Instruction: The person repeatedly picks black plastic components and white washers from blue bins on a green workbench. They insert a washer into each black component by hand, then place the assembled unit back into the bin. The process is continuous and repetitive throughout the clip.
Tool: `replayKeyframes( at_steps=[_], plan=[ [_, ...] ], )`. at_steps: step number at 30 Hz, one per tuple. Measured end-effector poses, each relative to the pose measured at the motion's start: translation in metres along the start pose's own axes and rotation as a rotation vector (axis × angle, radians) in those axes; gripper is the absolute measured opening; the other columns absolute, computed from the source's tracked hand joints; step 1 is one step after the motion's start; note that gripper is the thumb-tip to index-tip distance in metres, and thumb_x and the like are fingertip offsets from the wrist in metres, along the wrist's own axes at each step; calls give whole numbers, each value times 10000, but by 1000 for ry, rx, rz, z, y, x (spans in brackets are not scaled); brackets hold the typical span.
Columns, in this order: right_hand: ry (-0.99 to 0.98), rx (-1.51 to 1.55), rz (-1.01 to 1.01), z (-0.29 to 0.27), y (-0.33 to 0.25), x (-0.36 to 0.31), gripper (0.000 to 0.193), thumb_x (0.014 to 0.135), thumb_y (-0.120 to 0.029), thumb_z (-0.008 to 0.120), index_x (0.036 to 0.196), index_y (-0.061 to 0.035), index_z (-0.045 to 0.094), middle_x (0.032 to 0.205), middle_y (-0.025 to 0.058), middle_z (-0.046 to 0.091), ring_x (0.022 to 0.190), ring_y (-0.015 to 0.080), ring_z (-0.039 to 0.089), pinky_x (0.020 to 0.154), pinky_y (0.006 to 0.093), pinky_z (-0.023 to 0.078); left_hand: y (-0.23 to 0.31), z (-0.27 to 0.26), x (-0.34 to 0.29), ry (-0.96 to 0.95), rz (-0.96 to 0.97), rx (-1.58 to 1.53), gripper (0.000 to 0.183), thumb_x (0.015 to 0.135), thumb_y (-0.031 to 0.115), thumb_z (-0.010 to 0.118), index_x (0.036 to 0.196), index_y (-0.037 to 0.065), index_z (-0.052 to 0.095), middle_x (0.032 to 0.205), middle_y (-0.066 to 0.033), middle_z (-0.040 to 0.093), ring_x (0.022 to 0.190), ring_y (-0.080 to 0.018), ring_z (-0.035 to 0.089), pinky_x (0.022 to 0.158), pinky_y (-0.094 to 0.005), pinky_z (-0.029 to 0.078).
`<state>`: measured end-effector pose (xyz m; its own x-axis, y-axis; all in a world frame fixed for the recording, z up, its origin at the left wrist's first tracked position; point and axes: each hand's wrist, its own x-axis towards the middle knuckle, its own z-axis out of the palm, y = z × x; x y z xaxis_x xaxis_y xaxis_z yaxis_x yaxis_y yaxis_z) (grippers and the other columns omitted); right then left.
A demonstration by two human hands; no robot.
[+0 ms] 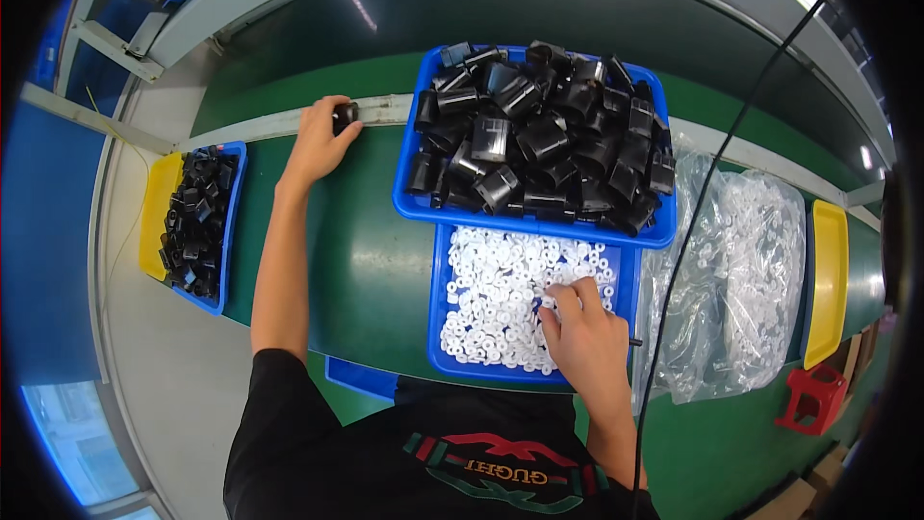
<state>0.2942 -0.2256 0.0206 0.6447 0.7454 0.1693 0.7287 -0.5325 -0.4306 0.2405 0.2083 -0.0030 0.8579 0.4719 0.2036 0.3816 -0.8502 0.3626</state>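
My left hand (320, 143) is closed round a short black plastic sleeve (345, 117) at the table's white rail, left of the heaped blue tray. Down in the lower blue tray (438, 351), my right hand (589, 332) pinches at a small white ring (549, 302) among many loose ones. A thin dark rod (635, 342) sticks out beside that hand; whether the hand holds it I cannot tell. Above, a second blue tray (539, 227) is heaped with black plastic sleeves (545, 140) and overlaps the lower tray's far edge.
At far left, a blue tray (233, 221) of small black parts rests on a yellow tray (154, 217). To the right lie a clear plastic bag (736, 279) of white rings and a yellow tray (826, 279). A black cable (707, 193) hangs across the view. A red stool (811, 399) stands lower right.
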Motion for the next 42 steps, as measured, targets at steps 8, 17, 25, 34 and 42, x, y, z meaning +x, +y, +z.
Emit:
replayKeyframes(
  at_steps=[8,17,25,34,42],
  plan=[
    [78,19,-23,4,7,-3,103,806,-144,678,841,-100,592,816,50,556,498,227,598,432,338,475,-26,25,55,78,17,-125,513,873,250,666,1301,17,507,1296,-179,547,1234,-346,487,1048,-413,380],
    [188,51,-32,4,2,-1,124,758,-97,656,737,-88,534,666,47,538,472,226,573,409,334,458,-5,40,110,129,69,7,498,851,311,683,1264,57,568,1239,-186,588,1168,-336,532,999,-438,412],
    [221,94,-44,-2,3,-5,165,690,-46,658,711,-85,499,647,43,530,490,208,582,415,327,456,206,5,108,9,470,-226,411,833,334,701,1132,53,679,1012,-120,689,830,-251,634,789,-357,506],
    [240,164,-65,-16,-12,-8,233,752,-72,739,970,-83,656,830,22,663,569,172,637,470,277,495,229,-12,106,-190,409,-92,494,770,178,755,1219,18,626,933,-183,709,858,-285,696,807,-352,537],
    [254,344,-86,-19,-12,0,198,759,-103,767,925,-76,664,802,17,636,530,152,616,456,259,471,185,-44,-11,-104,212,-1034,572,704,-43,557,1275,-20,553,972,-82,605,911,-164,624,798,-296,541]
  ],
)
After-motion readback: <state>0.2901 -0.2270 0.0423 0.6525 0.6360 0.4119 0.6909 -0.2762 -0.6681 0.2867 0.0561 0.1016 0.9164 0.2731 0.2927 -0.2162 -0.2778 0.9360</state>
